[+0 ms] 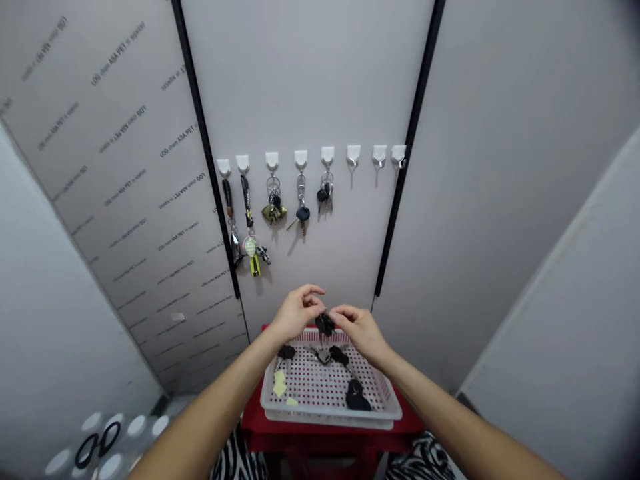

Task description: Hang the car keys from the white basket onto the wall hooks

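Both hands pinch blk key bunch above wht basket; other keys inside

One black-and-white zebra-striped fabric garment, irregular wavy bands, showing at both legs, cut indistinct; two slim forearms, bare along their visible length; one left hand and one right hand, ungloved, nail detail too small to tell
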### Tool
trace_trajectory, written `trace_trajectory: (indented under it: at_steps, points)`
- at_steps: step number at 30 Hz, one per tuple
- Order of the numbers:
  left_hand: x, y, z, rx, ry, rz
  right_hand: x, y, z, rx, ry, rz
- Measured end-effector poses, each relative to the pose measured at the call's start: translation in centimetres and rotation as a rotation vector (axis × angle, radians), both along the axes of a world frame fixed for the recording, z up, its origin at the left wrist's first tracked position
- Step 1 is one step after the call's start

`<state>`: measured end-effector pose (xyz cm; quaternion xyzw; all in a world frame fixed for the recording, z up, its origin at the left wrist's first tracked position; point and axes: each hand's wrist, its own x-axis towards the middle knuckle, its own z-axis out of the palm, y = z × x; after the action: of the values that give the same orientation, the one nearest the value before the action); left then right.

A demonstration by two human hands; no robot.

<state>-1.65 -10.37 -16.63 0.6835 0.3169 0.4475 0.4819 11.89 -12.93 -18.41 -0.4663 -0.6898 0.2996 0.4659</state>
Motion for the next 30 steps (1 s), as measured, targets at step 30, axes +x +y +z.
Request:
trace_trajectory:
  at_steps: [30]
  points:
    - [5.5, 4.0, 16.1, 0.572, 0.373, 0.518, 2.3, 10.3, 22.6, 0.219, 0.287, -0.5]
